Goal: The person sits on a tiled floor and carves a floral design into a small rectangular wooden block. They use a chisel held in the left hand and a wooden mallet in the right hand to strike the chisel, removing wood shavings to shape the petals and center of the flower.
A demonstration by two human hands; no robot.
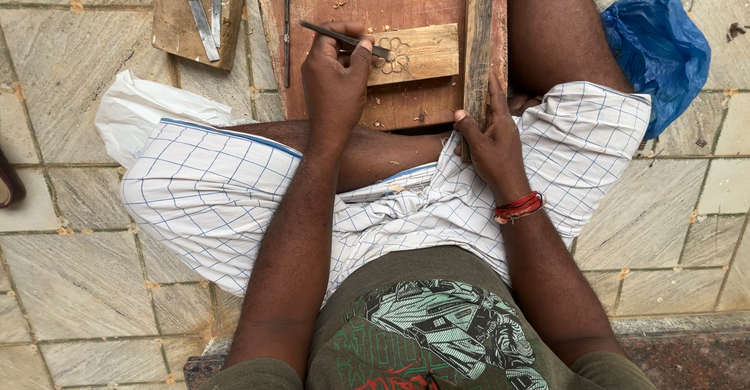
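L hand (336, 78) clenched on thin chisel (344, 39), tip at flower cut into small wood block (418, 53) lying on red board (367, 0). R hand (492, 136) grasping upright wood stick (478, 39) w/ firm grip. Judgement: keep chisel low, block steady, light taps. Tray (176, 23) upper left holds spare blades. Blue bag (660, 46) on floor, contents hidden.

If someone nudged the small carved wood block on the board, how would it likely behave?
The carved block looks stiff and flat, so it would probably slide rather than roll or tip. It seems light for its size, being thin. Loose chips on the reddish board may let it skid; the left hand with the chisel rests beside it, while the right hand grips a wooden stick.
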